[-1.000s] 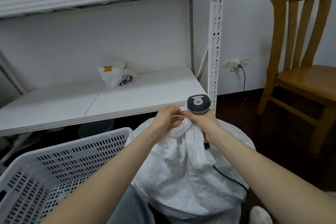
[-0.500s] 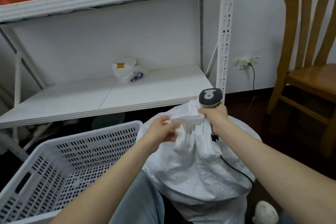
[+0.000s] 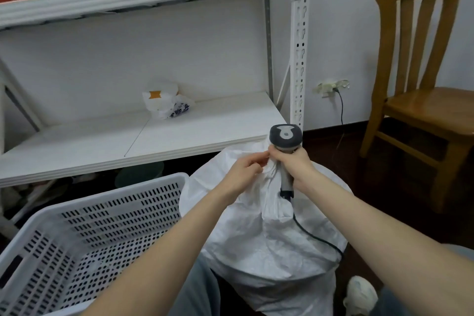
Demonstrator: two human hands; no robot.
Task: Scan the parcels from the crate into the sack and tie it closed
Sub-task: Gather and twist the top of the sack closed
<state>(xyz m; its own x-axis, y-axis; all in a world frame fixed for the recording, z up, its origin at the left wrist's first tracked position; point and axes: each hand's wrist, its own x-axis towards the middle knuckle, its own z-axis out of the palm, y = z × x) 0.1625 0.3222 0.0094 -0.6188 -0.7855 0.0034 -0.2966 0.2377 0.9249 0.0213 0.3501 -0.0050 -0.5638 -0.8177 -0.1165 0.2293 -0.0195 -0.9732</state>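
at centre frame, left hand (image 3: 243, 169) has come back to right hand (image 3: 295, 164) at sack (image 3: 269, 238) neck: left pinches fabric, right grips scanner (image 3: 285, 136) and fabric. tying underway.

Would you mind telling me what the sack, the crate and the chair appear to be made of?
Sack: probably woven plastic, matte white, stiff creases.
Crate: moulded plastic, pale, slotted walls.
Chair: varnished wood, amber with a sheen.

Wooden chair (image 3: 431, 108) beside white shelving (image 3: 205, 131)
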